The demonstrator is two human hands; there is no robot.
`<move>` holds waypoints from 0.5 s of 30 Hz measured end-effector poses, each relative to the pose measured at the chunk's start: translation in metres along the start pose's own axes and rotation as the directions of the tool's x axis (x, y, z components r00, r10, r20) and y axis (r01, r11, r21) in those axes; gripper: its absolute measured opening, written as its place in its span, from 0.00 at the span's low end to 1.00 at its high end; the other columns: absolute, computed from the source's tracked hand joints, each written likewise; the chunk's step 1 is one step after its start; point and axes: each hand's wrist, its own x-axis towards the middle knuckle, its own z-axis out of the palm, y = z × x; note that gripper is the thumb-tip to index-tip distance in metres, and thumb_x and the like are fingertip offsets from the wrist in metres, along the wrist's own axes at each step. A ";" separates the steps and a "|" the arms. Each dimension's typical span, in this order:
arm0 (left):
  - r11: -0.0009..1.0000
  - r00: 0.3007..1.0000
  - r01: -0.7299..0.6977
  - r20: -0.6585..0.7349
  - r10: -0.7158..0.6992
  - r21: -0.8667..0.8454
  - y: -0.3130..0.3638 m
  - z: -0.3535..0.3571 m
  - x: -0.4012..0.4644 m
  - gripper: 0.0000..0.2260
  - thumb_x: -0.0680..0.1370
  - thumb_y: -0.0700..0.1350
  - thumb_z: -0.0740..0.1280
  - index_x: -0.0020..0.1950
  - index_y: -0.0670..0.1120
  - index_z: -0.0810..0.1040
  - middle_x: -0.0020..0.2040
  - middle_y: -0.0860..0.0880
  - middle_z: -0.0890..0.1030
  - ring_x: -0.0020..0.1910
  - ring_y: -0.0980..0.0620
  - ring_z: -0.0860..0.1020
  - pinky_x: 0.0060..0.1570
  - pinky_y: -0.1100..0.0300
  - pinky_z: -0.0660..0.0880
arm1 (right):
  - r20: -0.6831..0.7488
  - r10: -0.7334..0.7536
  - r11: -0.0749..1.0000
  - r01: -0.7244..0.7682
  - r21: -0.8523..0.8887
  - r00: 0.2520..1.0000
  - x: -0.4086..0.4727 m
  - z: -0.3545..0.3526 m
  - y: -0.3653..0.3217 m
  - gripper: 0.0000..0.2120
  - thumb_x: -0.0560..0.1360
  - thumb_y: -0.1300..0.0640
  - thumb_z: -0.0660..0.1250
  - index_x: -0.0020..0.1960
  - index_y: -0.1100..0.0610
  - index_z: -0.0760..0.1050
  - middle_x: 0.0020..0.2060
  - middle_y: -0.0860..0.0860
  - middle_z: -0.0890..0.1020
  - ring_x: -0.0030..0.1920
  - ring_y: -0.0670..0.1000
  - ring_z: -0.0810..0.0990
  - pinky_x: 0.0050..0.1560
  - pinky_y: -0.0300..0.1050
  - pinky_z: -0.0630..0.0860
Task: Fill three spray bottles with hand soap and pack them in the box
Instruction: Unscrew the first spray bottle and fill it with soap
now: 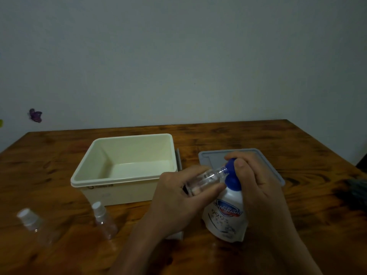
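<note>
My left hand grips a clear, uncapped spray bottle, tilted with its threaded neck against the blue pump nozzle of the white hand soap bottle. My right hand rests over the blue pump head, fingers curled round it. The soap bottle stands on the wooden table. Two more clear spray bottles with white caps stand at the front left, one nearer the middle and one further left. The cream box sits open with nothing visible inside.
A grey lid lies flat behind the soap bottle, right of the box. A dark object sits at the table's right edge. A small white piece shows under my left wrist. The wall runs close behind the table.
</note>
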 end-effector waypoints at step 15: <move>1.000 1.000 -0.009 0.006 0.009 0.010 -0.003 0.001 -0.001 0.09 0.73 0.52 0.71 0.53 0.59 0.78 0.41 0.64 0.81 0.41 0.63 0.81 0.35 0.74 0.74 | -0.001 0.002 1.000 -0.002 -0.015 1.000 -0.001 0.001 0.004 0.11 0.75 0.44 0.52 0.44 0.43 0.72 0.42 0.39 0.79 0.37 0.43 0.80 0.32 0.34 0.76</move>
